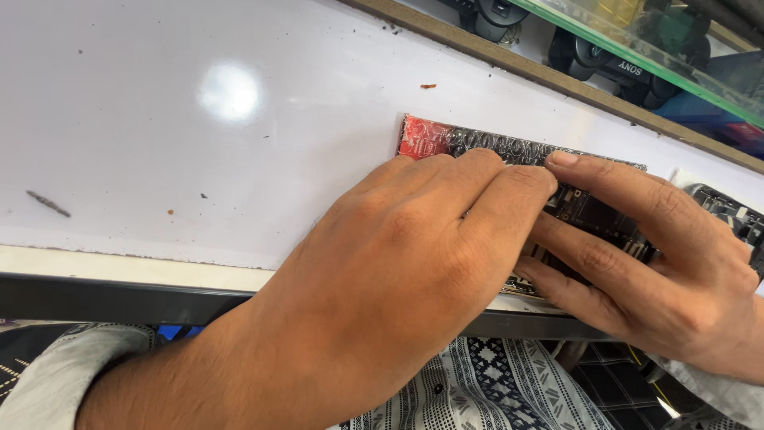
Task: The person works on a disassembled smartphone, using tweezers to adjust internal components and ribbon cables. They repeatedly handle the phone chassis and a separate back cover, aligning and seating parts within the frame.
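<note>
Two bare hands are pressing down on a flat, rectangular, dark electronic board [589, 211] lying on a glossy white worktop [199, 135]; the board is showing a red patch at its ten o'clock corner and a strip of silvery, bumpy shielding along its far edge; its near edge is sitting close to the worktop's front lip, at about four o'clock from the middle of the view. The left hand [414, 263] is lying palm down, fingers together and nearly straight, covering most of the board, fingertips reaching the silvery strip; it is pressing, not clamping. The right hand [660, 263] is coming in from three o'clock, fingers stretched and slightly spread, tips touching the board just beside the left fingertips; whether any finger is hooking under the board I cannot tell. The worktop is lying smooth and speckled with small crumbs, wide open toward nine and eleven o'clock; a brown wooden ledge [509, 64] is bounding it at twelve o'clock, with black rounded game controllers [613, 60] under green-edged glass beyond; a dark metal rail [119, 295] is running along the front edge at six o'clock.
</note>
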